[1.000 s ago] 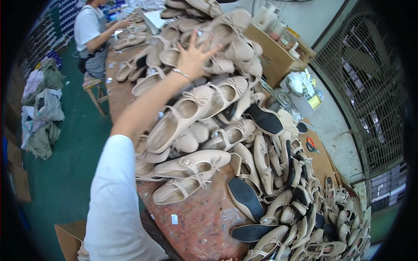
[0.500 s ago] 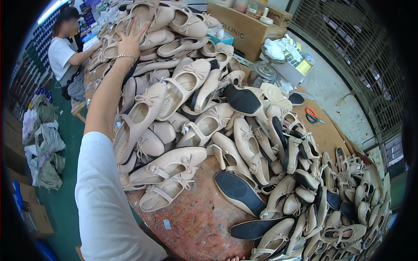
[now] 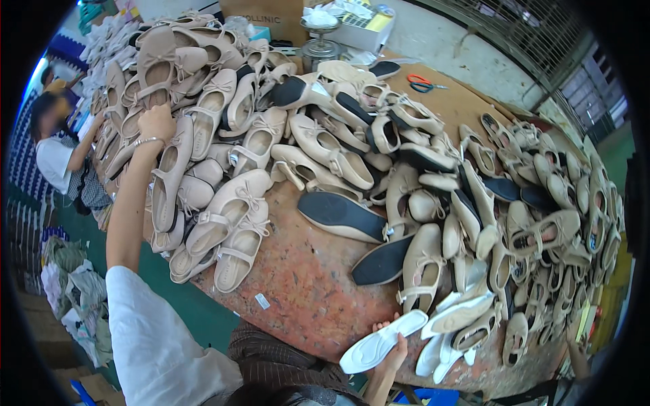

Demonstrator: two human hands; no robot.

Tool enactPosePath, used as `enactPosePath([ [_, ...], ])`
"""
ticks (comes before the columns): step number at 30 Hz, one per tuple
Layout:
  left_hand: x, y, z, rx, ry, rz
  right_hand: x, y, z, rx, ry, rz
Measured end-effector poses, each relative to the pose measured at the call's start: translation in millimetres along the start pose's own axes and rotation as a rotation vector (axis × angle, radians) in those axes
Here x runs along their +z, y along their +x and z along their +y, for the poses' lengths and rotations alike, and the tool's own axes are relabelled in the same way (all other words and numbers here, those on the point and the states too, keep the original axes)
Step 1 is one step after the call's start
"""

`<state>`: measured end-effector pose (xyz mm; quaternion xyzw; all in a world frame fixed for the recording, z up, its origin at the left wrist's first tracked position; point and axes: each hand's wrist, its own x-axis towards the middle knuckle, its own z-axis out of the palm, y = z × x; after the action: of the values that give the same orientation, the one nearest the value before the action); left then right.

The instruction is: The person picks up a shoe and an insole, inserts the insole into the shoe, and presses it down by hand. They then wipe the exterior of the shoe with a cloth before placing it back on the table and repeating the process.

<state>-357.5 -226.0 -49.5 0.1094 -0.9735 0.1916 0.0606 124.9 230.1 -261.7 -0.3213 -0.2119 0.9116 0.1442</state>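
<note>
My left arm reaches to the far left of a heap of beige Mary Jane shoes with small bows. My left hand (image 3: pixel 157 124) is closed around the heel end of one beige shoe (image 3: pixel 158 62), whose toe points away from me. Low in the middle, my right hand (image 3: pixel 391 353) grips a white insole (image 3: pixel 383 342) by its edge; some of its fingers are hidden beneath it. Several more white insoles (image 3: pixel 459 315) lie just right of that hand, beside a beige shoe (image 3: pixel 421 264) with a strap.
Bare tabletop (image 3: pixel 298 277) shows in front of me, with a small white label (image 3: pixel 262 300). Shoes crowd the right side. Orange-handled scissors (image 3: pixel 421 84) and a metal scale (image 3: pixel 321 47) are at the back. A co-worker (image 3: pixel 57 152) stands left; another person's hand (image 3: pixel 578 353) shows right.
My left hand, spread over the pile before, is now closed on a shoe. My right hand has come up from the lower edge with a white insole. The view has swung to the right.
</note>
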Motion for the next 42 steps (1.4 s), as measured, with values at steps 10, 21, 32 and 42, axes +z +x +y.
enactPosePath([
  [10,-26.6,-141.7,293.7,0.636,-0.769,-0.184,1.9,-29.8,0.3,-0.089,-0.177,-0.146],
  [21,-81.3,-241.8,167.9,1.008,-1.500,-0.110,-12.5,-53.9,-9.6,-0.106,-0.043,-0.188],
  [32,58.9,-367.5,148.5,1.272,-1.133,0.216,37.7,-92.5,-5.6,-0.852,-1.850,-0.120],
  [42,99.4,-422.2,109.5,0.339,-1.363,-0.280,77.9,-29.1,53.8,-1.025,-1.906,-0.582],
])
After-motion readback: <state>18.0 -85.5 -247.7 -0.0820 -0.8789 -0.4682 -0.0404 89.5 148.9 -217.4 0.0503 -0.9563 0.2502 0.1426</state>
